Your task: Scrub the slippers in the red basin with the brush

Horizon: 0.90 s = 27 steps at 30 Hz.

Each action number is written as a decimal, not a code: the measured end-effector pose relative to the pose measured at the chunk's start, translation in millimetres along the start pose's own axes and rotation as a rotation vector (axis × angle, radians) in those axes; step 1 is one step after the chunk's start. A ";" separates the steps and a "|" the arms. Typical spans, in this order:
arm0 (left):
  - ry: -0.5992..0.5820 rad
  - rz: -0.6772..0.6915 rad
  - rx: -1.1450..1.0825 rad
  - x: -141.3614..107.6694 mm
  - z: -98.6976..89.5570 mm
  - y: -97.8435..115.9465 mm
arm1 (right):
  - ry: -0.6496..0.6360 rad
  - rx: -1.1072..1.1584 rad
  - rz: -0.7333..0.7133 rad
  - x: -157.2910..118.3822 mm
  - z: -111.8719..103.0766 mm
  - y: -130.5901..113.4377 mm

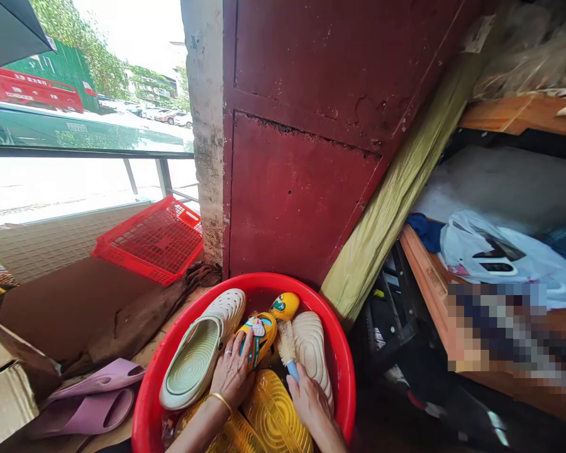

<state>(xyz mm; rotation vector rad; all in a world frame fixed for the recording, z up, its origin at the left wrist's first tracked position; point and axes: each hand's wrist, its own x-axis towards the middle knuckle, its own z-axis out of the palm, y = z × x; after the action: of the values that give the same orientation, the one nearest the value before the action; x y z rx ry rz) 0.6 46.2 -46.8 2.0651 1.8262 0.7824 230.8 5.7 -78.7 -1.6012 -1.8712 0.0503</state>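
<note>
My left hand [234, 371], with a ring and a bangle, grips a small yellow clog [263, 335] with a cartoon figure on it. My right hand [309, 395] is closed round the blue handle of a scrub brush [287, 345], its pale bristles close beside the clog's right side. Both hands are inside a red basin [344, 352]. A pale green clog [191, 358] lies to the left, and a cream-coloured shoe [310, 346] lies sole up to the right. Another small yellow shoe [285, 306] sits behind. Yellow soles [276, 412] show beneath my hands.
Purple slippers [106, 409] lie left of the basin, near cardboard [7, 396]. A red plastic crate [155, 242] rests farther back. Behind the basin stands a dark red metal door [302, 195]. At the right, a wooden shelf [429, 277] holds a white plastic bag [509, 251].
</note>
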 end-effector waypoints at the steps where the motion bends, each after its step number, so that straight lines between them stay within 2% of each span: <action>1: -0.007 -0.028 -0.119 3.2 -5.6 1.1 | 0.000 0.007 0.015 1.7 0.4 -0.7; 4: -0.013 -0.236 -0.604 12.5 -33.1 5.7 | -0.043 0.078 0.064 5.6 -6.2 -4.1; 7: 0.078 -0.475 -1.093 16.3 -57.4 15.1 | -0.050 0.153 0.054 3.8 -20.6 -7.6; 9: 0.067 -0.589 -1.323 15.9 -63.4 24.1 | -0.002 0.159 0.002 -1.9 -28.7 -9.5; 13: -0.110 -0.896 -1.733 13.7 -55.1 39.8 | 0.035 0.113 -0.151 -22.4 -31.7 -19.2; 16: -0.122 -0.989 -1.821 13.5 -45.9 43.5 | -0.071 0.114 -0.281 -34.4 -27.6 -30.3; 19: -0.097 -0.990 -1.805 13.3 -42.5 42.7 | -0.180 0.097 -0.366 -24.5 -30.0 -32.1; 24: -0.185 -0.988 -1.702 12.5 -43.8 41.8 | -0.124 -0.051 -0.106 13.6 -40.7 -24.2; 27: -0.226 -0.978 -1.671 12.5 -42.3 41.2 | -0.190 -0.039 -0.127 3.7 -31.0 -39.4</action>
<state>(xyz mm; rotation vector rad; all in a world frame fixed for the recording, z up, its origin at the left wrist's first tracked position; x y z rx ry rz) 11.7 45.5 12.6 0.1463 0.9717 1.0334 212.1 -12.5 -35.8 -1.5448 -2.1280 0.1144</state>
